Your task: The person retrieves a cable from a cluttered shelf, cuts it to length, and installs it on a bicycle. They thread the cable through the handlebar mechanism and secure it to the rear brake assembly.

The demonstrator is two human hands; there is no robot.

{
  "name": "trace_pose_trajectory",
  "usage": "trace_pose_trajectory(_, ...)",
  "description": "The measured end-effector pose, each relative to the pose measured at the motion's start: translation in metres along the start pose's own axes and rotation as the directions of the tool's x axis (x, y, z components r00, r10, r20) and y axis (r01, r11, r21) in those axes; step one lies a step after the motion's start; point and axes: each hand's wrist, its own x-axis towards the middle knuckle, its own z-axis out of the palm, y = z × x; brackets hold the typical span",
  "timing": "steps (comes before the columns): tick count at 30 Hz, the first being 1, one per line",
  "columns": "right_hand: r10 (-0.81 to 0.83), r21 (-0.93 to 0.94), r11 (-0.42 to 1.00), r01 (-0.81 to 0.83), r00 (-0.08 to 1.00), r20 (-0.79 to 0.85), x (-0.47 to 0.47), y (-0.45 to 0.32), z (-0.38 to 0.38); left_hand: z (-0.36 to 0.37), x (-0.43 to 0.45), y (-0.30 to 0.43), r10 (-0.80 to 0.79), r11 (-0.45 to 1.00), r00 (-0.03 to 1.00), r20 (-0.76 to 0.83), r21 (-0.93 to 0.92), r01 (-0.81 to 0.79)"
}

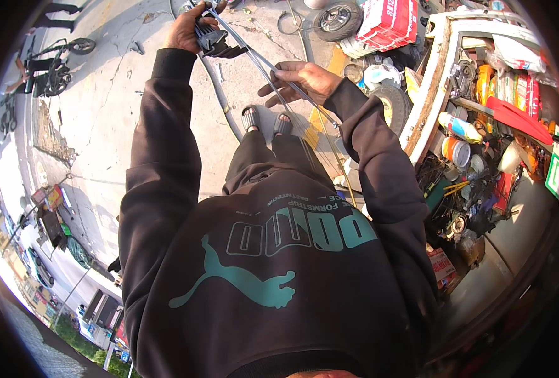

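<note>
At the upper middle, my left hand [190, 27] grips a black finned part [220, 43], perhaps plastic, and the upper end of some slim grey metal rods [242, 41]. The rods slant down to the right, and one ends in a small metal tip beside my right forearm. My right hand [308, 79] has its thumb on a rod, with its lower fingers spread behind. Thin blurred strands [303, 139] hang below that hand. Both hands are in front of me, above my sandalled feet [251, 118].
On the right, a white-framed cart bed [433, 94] holds bottles, tubs and tools. A wheel [338, 21], red carton [387, 23] and tyre [393, 107] stand by it. A dark hose [220, 101] and spanner [219, 73] lie on the concrete. Bicycles [53, 71] stand far left.
</note>
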Motion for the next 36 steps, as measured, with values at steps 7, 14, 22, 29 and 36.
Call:
trace_pose_trajectory(7, -0.065, -0.28, 0.96, -0.007, 0.967, -0.247, -0.028, 0.017, 0.004, -0.035, -0.001, 0.056, 0.172, 0.973, 0.973, -0.154, -0.128, -0.192)
trace_pose_trajectory(14, -0.72, -0.949, 0.044, -0.312, 0.649, -0.247, -0.058, 0.041, 0.02, 0.027, -0.058, -0.017, 0.395, 0.918, 0.883, -0.253, 0.064, -0.392)
trace_pose_trajectory(22, 0.096, 0.41, 0.888, 0.208, 0.788, -0.608, -0.003, 0.099, 0.05, 0.079, -0.097, -0.128, 0.322, 0.942, 0.918, -0.232, -0.019, -0.335)
trace_pose_trajectory(29, -0.05, 0.652, 0.334, 0.68, 0.704, -0.709, 0.063, 0.104, -0.012, 0.097, -0.133, -0.157, 0.237, 0.97, 0.921, -0.308, 0.121, -0.21)
trace_pose_trajectory(36, -0.119, 0.324, 0.611, 0.722, 0.489, -0.864, 0.016, 0.062, 0.029, 0.03, -0.145, -0.105, 0.262, 0.96, 0.875, -0.406, 0.022, -0.278)
